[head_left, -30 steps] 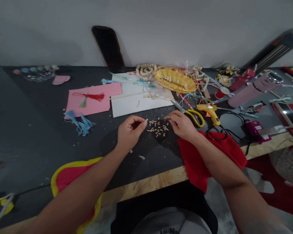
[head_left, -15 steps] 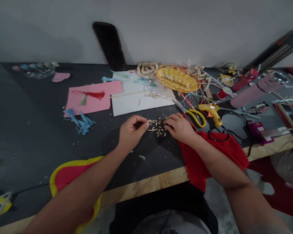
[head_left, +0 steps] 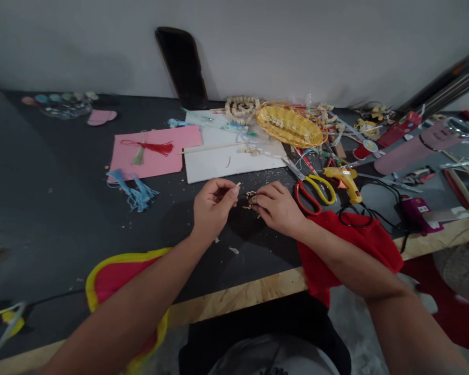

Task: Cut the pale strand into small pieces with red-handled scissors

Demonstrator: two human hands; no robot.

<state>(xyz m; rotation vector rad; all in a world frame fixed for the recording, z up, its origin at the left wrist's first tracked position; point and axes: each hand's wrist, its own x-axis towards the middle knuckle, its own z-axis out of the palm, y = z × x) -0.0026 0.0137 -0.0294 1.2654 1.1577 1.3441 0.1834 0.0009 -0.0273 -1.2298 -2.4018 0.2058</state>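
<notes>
Pinching small pale bit (head_left: 238, 185) in left hand (head_left: 213, 208); bending right hand (head_left: 279, 210) over beige pieces (head_left: 250, 194) between both, cannot tell if gripping any.

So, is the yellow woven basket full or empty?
Neither: the yellow woven basket holds some small pale pieces, with much of its inside bare.

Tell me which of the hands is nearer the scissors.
Right. The right hand is just to the left of the scissors; the left hand is farther left, on the far side of the right hand.
</notes>
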